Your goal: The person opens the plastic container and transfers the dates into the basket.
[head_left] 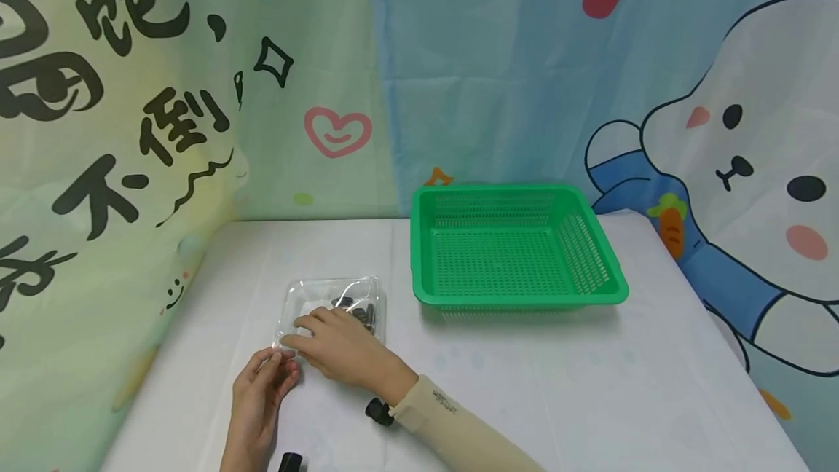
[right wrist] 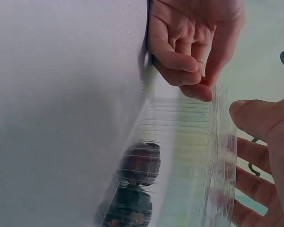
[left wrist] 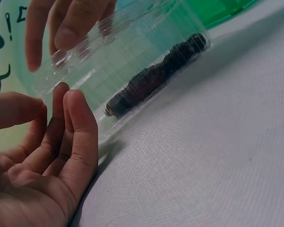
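Observation:
A clear plastic box with a lid stands on the white table, holding several dark, lumpy pieces whose kind I cannot make out. At the box's near left corner, my left hand pinches the rim between thumb and fingertips. My right hand reaches over the box from the right, its fingers spread across the lid. In the right wrist view its thumb lies beside the rim, and the ribbed side wall shows the dark pieces inside.
Behind and to the right of the box sits a green perforated basket. The white table extends to the right and front. A printed curtain hangs along the table's back and left sides. Black wrist-worn devices are near both wrists.

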`<state>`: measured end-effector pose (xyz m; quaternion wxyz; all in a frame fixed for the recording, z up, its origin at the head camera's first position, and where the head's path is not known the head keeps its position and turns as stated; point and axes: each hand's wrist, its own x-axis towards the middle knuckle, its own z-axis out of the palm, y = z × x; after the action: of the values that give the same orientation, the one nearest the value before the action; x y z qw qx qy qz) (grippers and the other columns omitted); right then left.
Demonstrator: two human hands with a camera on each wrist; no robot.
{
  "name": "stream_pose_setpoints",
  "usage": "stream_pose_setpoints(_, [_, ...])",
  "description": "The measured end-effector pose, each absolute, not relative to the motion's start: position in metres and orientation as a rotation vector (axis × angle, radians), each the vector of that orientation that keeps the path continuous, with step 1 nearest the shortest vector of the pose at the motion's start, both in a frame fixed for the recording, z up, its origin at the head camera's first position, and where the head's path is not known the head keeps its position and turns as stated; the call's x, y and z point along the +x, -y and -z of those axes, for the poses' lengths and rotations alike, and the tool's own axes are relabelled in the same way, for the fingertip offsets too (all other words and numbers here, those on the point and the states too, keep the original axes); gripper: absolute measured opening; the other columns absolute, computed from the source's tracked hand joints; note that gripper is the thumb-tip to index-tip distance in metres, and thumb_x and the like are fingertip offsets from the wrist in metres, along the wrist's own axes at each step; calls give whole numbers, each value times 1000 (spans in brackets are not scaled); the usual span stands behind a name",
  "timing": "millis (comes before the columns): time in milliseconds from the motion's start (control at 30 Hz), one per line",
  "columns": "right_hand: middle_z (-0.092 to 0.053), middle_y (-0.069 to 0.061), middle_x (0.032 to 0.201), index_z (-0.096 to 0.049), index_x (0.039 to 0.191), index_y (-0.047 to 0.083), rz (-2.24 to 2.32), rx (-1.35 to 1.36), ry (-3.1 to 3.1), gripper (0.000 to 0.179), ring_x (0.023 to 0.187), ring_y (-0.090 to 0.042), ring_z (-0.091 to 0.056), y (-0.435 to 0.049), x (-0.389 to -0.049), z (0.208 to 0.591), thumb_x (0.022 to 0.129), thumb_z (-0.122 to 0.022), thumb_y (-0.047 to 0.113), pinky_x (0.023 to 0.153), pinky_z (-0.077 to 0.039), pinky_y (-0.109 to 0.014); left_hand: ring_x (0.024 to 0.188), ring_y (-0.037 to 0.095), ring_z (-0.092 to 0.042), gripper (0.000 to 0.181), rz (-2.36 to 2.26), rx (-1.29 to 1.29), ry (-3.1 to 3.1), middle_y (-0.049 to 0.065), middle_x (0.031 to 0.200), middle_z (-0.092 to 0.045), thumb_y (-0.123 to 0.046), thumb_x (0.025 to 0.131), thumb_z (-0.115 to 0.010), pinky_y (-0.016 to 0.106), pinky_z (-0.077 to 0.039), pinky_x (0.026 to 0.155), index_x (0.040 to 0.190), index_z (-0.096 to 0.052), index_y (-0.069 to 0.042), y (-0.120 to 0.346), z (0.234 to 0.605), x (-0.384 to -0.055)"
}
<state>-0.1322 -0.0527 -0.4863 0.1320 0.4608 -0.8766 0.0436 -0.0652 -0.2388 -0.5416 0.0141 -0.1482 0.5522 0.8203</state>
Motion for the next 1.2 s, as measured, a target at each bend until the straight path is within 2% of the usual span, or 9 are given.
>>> stream_pose_setpoints(167, [-61, 7, 143, -64, 134, 43, -156, 1367, 2535, 34, 127, -14, -59, 58, -133, 487, 102, -69, 32, 100, -58, -29, 91, 6, -71, 12, -2542, -477, -1718, -7, 96, -72, -16, 109, -55, 21, -65, 86, 103, -64, -17, 238, 540, -65])
stream_pose_setpoints(300, [-60, 6, 144, -66, 131, 41, -146, 1374, 2508, 29, 127, -15, -60, 63, -133, 489, 103, -66, 34, 100, -59, -29, 91, 6, -70, 12, -2518, -504, -1736, -8, 96, -71, -17, 109, -55, 22, -65, 86, 102, -65, -17, 238, 541, -64])
stream_pose_setpoints(600, [-62, 7, 137, -69, 121, 37, -48, 1355, 2440, 19, 117, -11, -60, 74, -134, 491, 104, -61, 38, 90, -56, -25, 94, 6, -69, 13, -2497, -515, -1773, -8, 100, -69, -17, 109, -56, 21, -64, 85, 103, -67, -18, 238, 542, -65])
stream_pose_setpoints(967, [-64, 9, 122, -71, 116, 33, 28, 1377, 2394, 21, 104, -9, -60, 83, -134, 488, 99, -67, 43, 85, -55, -20, 95, 4, -67, 13, -2503, -503, -1772, -10, 103, -66, -16, 110, -54, 19, -63, 84, 107, -67, -19, 238, 543, -65])
stream_pose_setpoints(1200, [-62, 9, 114, -69, 114, 32, 61, 1352, 2402, 32, 100, -9, -58, 87, -130, 485, 90, -72, 53, 81, -53, -20, 94, 4, -65, 11, -2473, -546, -1785, -9, 102, -65, -19, 110, -55, 20, -64, 82, 109, -65, -18, 238, 542, -67])
